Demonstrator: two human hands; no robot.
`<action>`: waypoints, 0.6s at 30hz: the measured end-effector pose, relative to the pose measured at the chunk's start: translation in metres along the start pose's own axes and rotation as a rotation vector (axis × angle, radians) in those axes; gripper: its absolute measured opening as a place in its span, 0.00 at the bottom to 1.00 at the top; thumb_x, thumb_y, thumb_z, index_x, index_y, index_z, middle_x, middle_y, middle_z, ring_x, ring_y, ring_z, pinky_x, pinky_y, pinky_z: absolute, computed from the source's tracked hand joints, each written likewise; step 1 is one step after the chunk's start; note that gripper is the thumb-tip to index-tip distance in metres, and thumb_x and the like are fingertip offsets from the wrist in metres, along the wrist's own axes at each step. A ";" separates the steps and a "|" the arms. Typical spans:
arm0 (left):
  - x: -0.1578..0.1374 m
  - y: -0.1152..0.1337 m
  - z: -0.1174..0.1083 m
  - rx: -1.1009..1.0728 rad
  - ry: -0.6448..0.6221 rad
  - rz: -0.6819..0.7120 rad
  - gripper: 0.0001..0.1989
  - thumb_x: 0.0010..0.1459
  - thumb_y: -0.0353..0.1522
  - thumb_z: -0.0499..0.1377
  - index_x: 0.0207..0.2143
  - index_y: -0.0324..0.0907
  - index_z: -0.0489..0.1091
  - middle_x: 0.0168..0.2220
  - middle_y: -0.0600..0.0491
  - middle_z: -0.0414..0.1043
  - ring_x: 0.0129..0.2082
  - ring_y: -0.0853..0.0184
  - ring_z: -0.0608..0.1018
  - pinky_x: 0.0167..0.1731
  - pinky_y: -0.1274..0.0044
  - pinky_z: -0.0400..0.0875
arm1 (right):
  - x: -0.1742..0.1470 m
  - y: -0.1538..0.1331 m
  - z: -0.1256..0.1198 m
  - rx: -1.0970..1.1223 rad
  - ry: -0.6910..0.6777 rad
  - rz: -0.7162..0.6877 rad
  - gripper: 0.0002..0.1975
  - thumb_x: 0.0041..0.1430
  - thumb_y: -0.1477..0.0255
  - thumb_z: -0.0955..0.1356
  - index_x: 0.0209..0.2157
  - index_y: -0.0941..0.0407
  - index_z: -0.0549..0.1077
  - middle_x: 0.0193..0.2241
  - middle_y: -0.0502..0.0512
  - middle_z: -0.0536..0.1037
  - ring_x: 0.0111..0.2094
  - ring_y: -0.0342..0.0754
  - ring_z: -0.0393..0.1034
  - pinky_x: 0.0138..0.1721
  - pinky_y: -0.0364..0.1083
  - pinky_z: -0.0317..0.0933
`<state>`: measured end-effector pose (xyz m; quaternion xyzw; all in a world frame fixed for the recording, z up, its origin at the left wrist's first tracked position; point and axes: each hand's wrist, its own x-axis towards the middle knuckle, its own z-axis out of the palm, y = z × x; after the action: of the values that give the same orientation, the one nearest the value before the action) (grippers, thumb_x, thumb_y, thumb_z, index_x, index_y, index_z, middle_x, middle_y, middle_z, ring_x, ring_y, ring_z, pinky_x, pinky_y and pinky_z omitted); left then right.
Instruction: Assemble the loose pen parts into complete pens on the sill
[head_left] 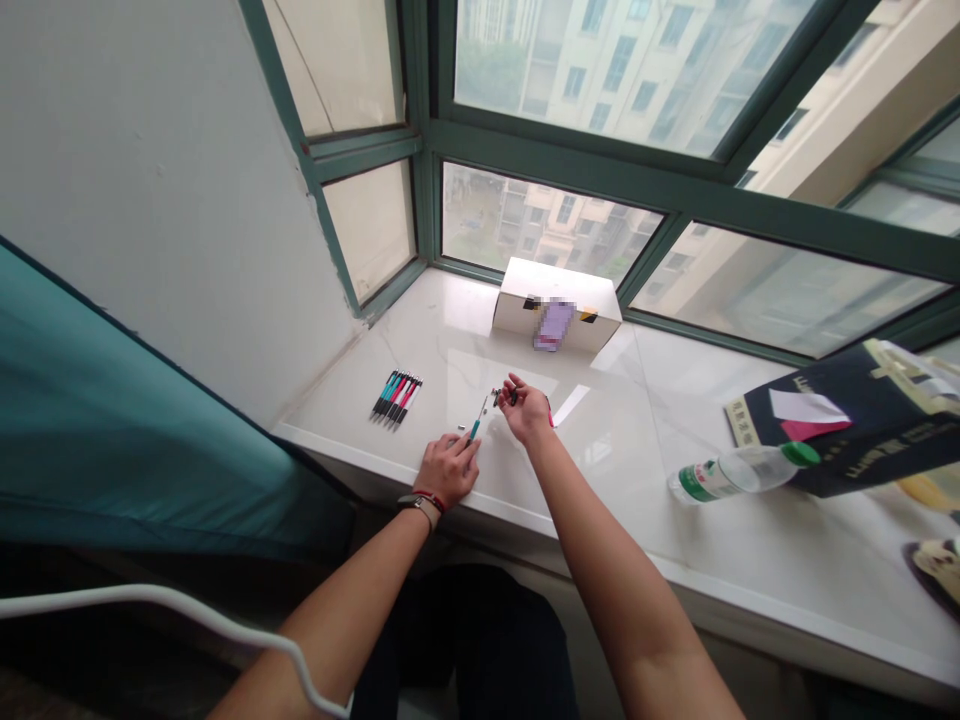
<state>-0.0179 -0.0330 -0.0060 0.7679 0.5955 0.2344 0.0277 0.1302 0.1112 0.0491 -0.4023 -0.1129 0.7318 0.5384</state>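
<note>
Close to the sill's front edge, my left hand has its fingers closed round a teal pen barrel. A thin refill sticks up out of the barrel. My right hand is just to the right, fingers curled round a small black part whose exact kind I cannot make out. Beside its fingertips lie small dark pieces. A tiny metallic piece rests above my left hand. Something pink shows partly behind my right hand. Several assembled pens, teal, red and white, lie side by side at the left.
A white box stands against the window with a purple item at its front. To the right are a green-capped bottle lying on its side and a dark paper bag. A teal curtain hangs at the left.
</note>
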 end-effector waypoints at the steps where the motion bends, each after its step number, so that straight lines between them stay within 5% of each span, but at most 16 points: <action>1: 0.000 0.000 0.000 0.001 0.000 0.001 0.21 0.62 0.32 0.53 0.56 0.47 0.71 0.56 0.49 0.73 0.52 0.56 0.70 0.46 0.62 0.66 | 0.001 -0.001 0.004 -0.014 -0.009 -0.005 0.18 0.44 0.83 0.61 0.37 0.54 0.70 0.28 0.50 0.77 0.26 0.42 0.72 0.31 0.43 0.69; 8: 0.000 -0.001 0.001 0.010 0.006 0.005 0.21 0.62 0.32 0.53 0.56 0.47 0.71 0.57 0.49 0.73 0.52 0.56 0.70 0.46 0.62 0.66 | 0.004 0.008 0.013 -0.144 -0.146 -0.100 0.19 0.43 0.86 0.63 0.37 0.53 0.69 0.39 0.51 0.81 0.45 0.46 0.76 0.42 0.46 0.68; 18: -0.001 -0.002 0.002 0.017 0.002 0.013 0.20 0.62 0.32 0.53 0.56 0.47 0.71 0.57 0.50 0.72 0.52 0.56 0.70 0.46 0.62 0.65 | -0.002 0.020 0.016 -0.263 -0.267 -0.191 0.14 0.50 0.76 0.69 0.40 0.52 0.71 0.43 0.53 0.80 0.48 0.48 0.75 0.49 0.49 0.66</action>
<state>-0.0190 -0.0327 -0.0084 0.7717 0.5925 0.2304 0.0191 0.1050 0.1055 0.0485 -0.3559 -0.3153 0.7034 0.5284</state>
